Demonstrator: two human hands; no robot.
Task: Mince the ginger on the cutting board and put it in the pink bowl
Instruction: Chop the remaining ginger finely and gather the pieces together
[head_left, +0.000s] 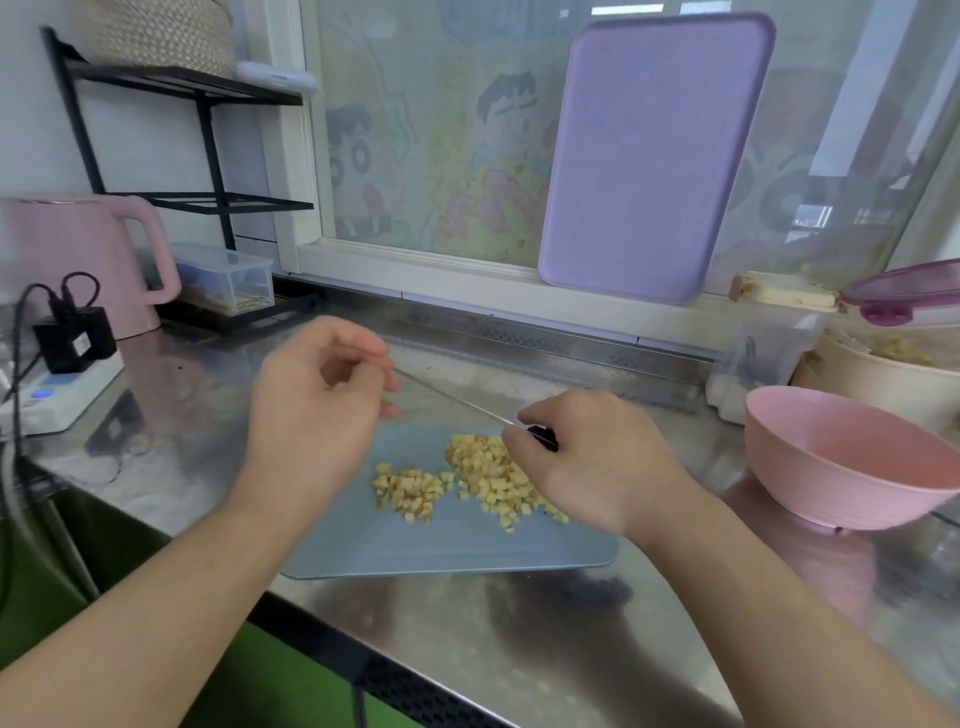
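Note:
Diced ginger (470, 480) lies in two small heaps on the pale blue cutting board (447, 551) in the middle of the steel counter. My right hand (597, 462) grips the dark handle of a knife (457, 400), whose thin blade runs up and left, seen edge-on above the board. My left hand (317, 410) hovers over the board's far left corner, with loosely curled fingers touching the blade's tip. The pink bowl (852, 462) stands to the right of the board and looks empty.
A purple board (649, 156) leans against the window behind. A pink kettle (88, 260), a power strip with a black adapter (67, 358) and a black rack (208, 156) are at left. Containers and a beige bowl (878, 374) crowd the back right.

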